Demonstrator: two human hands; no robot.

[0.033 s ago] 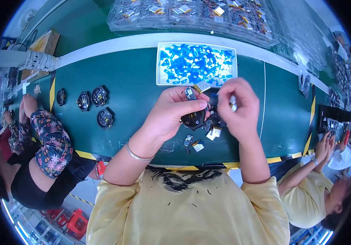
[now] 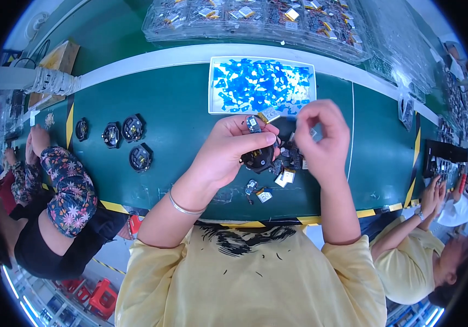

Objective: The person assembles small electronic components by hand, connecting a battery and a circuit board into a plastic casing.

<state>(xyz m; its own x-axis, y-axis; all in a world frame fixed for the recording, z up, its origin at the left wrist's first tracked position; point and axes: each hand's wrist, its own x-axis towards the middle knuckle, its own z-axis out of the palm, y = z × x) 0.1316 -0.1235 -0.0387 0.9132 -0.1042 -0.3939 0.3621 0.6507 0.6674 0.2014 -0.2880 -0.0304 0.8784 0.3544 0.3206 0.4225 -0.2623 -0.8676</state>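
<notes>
My left hand [image 2: 228,150] grips a black round part [image 2: 258,159] above the green table [image 2: 179,109]. A small blue-and-silver piece [image 2: 253,123] sits at its fingertips. My right hand [image 2: 321,136] is raised beside it, with finger and thumb pinched on a tiny grey piece [image 2: 313,131]. Between and below the hands lies a heap of small black parts [image 2: 291,158]. Small silver and yellow pieces [image 2: 285,177] lie on the table just in front of it.
A white tray [image 2: 212,87] of blue pieces stands behind the hands. Several black round parts [image 2: 133,129] lie to the left. Clear trays of components [image 2: 255,19] line the back. One person's floral sleeve [image 2: 67,188] rests at the left, and another person [image 2: 435,245] works at the right.
</notes>
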